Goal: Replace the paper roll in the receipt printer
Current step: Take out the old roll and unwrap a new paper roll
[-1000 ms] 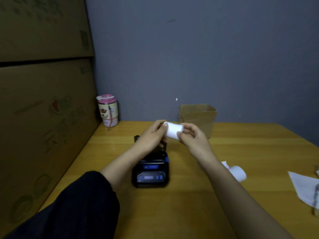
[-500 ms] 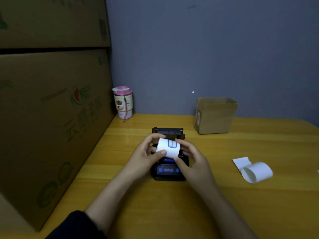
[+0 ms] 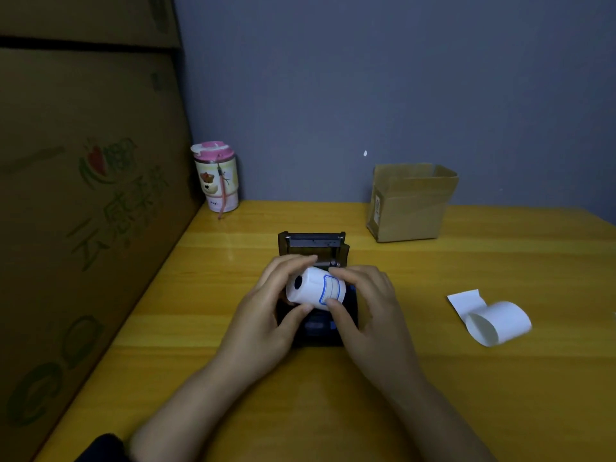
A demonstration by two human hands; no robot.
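Observation:
A small black receipt printer (image 3: pixel 313 243) sits on the yellow wooden table (image 3: pixel 466 378) with its lid tipped open toward the wall. Just above its body I hold a white paper roll (image 3: pixel 315 289) with a blue-outlined label, its dark core facing left. My left hand (image 3: pixel 266 315) grips the roll's left end between thumb and fingers. My right hand (image 3: pixel 370 311) pinches the right end. Both hands hide most of the printer's front and its paper bay. A loosely curled white paper roll (image 3: pixel 493 320) lies on the table to the right.
Large cardboard boxes (image 3: pixel 83 211) wall off the left side. A pink-lidded tumbler (image 3: pixel 216 176) stands in the back left corner. An open small cardboard box (image 3: pixel 411 201) sits by the grey wall, behind and right of the printer.
Both hands have lowered the roll from chest height down to just over the open printer and turned it so its core shows. The camera view has tilted down and shifted.

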